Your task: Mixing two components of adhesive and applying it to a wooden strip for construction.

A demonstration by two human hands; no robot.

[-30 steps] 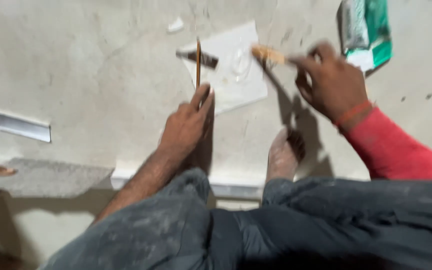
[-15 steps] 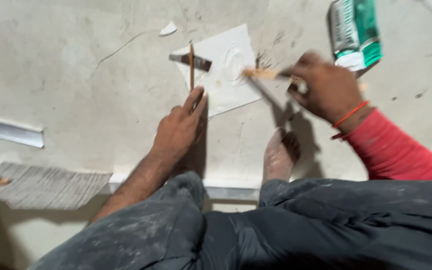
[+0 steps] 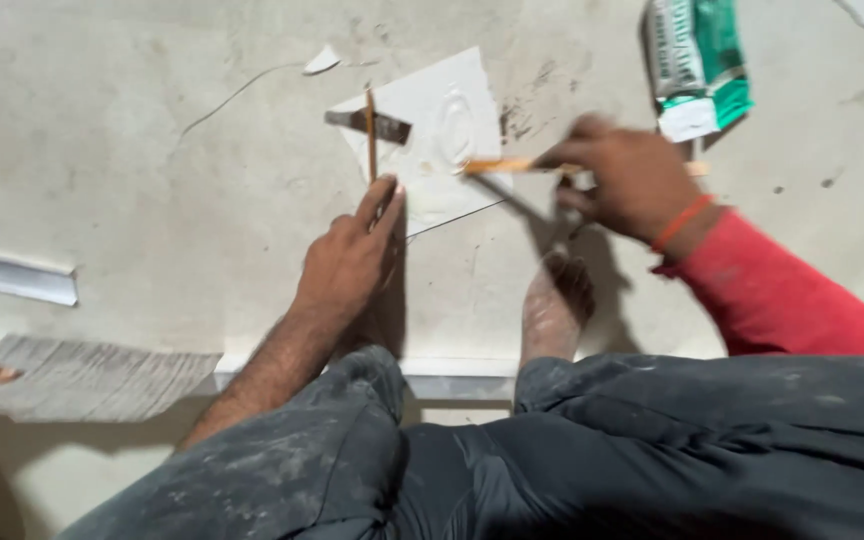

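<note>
White sheet (image 3: 442,120), green-white packet (image 3: 697,60), red sleeve (image 3: 782,300)

A green-and-white packet (image 3: 700,62) lies top right; a pale, perhaps metal, strip (image 3: 18,277) lies left.

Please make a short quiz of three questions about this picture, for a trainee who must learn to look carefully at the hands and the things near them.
1. True or false: the left hand holds a thin stick upright on the white sheet.
2. What does the right hand grip? A) a wooden-handled tool B) the green and white packet C) the grey ribbed tile
3. Which bare body part rests on the floor between the two hands?

Key
1. True.
2. A; its pale handle points left over the sheet.
3. A foot, dusty, just below the sheet.
</note>
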